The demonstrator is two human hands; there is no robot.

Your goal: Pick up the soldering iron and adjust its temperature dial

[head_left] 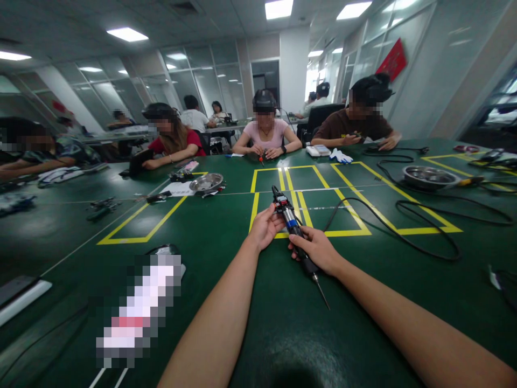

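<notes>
Held in front of me over the green table (pixel 226 302) is an electric screwdriver (pixel 291 222), dark with a silver and blue band. It slants, with its long thin bit pointing down towards me at the right. My right hand (pixel 317 249) is closed around the lower part of its body. At the upper, cable end, my left hand (pixel 266 229) supports it between thumb and fingers; some of those fingers are hidden behind the tool. A black cable (pixel 359 201) is seen to the right of the screwdriver, running across the table.
Yellow tape (pixel 347 233) marks rectangles on the table. A metal bowl (pixel 207 183) stands left of centre, another metal bowl (pixel 430 178) at the right. A blurred-out object (pixel 141 307) lies near my left forearm. White gloves (pixel 340 157) lie at the far side, where several people sit.
</notes>
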